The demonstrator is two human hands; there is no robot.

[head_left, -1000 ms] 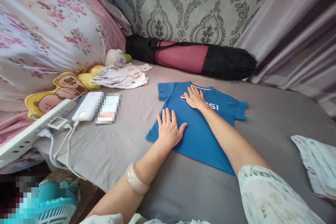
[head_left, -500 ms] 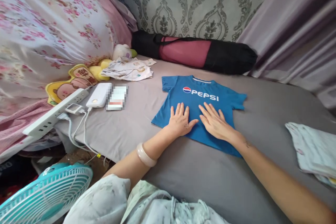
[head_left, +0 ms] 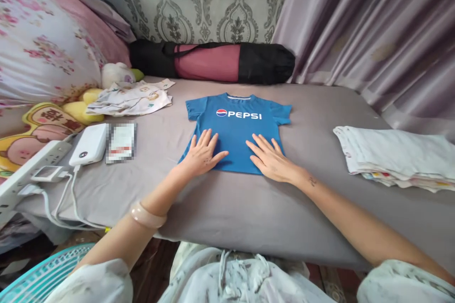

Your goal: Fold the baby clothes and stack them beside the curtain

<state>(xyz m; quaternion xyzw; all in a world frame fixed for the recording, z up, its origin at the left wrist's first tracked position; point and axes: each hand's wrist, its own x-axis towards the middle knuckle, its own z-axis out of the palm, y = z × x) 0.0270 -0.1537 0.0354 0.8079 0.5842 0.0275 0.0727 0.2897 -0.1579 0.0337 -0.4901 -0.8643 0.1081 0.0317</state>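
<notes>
A soft blue shirt (head_left: 236, 147) lies flat

The blue shirt is on the grey sheet (head_left: 213, 213), right in front of the person. Its neck (head_left: 240, 98) points away, and its bottom edge (head_left: 236, 171) is near the person. The left hand (head_left: 202, 154) is flat and wide, with its thumb out, on the low left part of the shirt. The right hand (head_left: 272, 158) is flat and wide too, on the low right part. The 2 hands grip nothing. I cannot tell how hard they press.

The shirt looks thin, light and soft. It should bend with no fuss, and it will not break. It may slide a bit on the sheet, or bunch up if a palm drags on it. The white print (head_left: 244, 115) on the chest could be a little stiffer than the rest.

Good spots to hold are the 2 bottom corners, close to the hands, or the 2 short sleeves (head_left: 197, 108). A light pinch should be enough. A pull at just 1 spot would likely make wrinkles.

A white stack of cloth (head_left: 394, 158) sits well apart on the right.
</notes>
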